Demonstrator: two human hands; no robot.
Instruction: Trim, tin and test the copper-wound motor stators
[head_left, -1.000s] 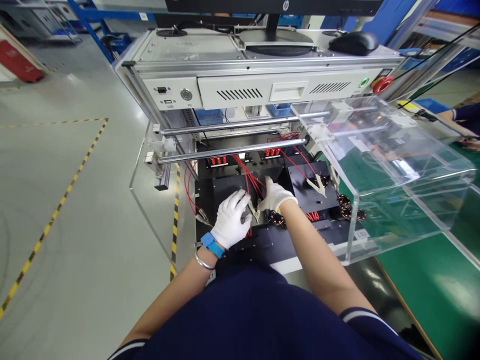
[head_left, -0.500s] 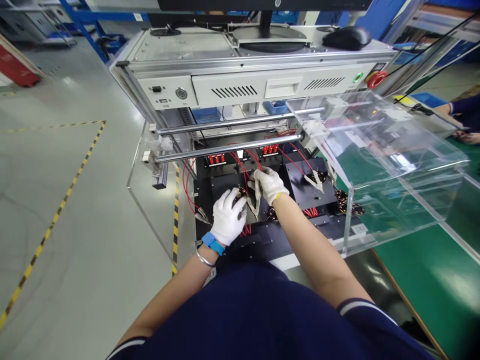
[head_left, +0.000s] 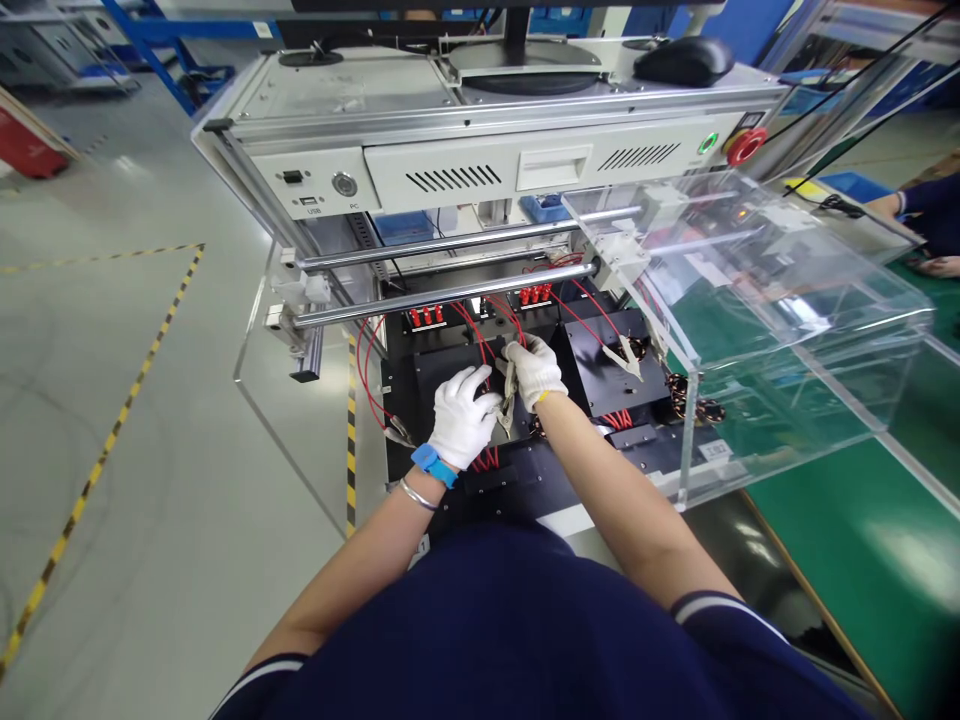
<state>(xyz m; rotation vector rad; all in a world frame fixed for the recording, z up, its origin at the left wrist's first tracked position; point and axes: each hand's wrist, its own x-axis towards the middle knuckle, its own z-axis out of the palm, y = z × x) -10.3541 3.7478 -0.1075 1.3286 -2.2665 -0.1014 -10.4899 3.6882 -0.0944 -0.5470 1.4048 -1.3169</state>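
Note:
In a white glove, my left hand (head_left: 463,415) is over the left black plate (head_left: 431,375), its thumb and fingers curved toward a clip; whether it grips anything is unclear. My right hand (head_left: 535,370), also gloved, is closed around a clip (head_left: 509,405) on red wires (head_left: 517,325). Another pair of clips (head_left: 624,358) lies on the right black plate (head_left: 600,385). Further clips (head_left: 398,431) rest at the left edge of the black base. Coiled dark wires (head_left: 694,400) sit at the right.
Two metal rods (head_left: 450,302) cross above the black base. A clear plastic cover (head_left: 795,300) stands at the right. Behind are a white front panel (head_left: 442,178), a red emergency button (head_left: 746,147) and a mouse (head_left: 684,62). A person's hand (head_left: 941,267) shows at the far right.
My left hand has moved a little right, closer to the clip by my right hand. My right hand still grips its clip. The whole view has shifted slightly.

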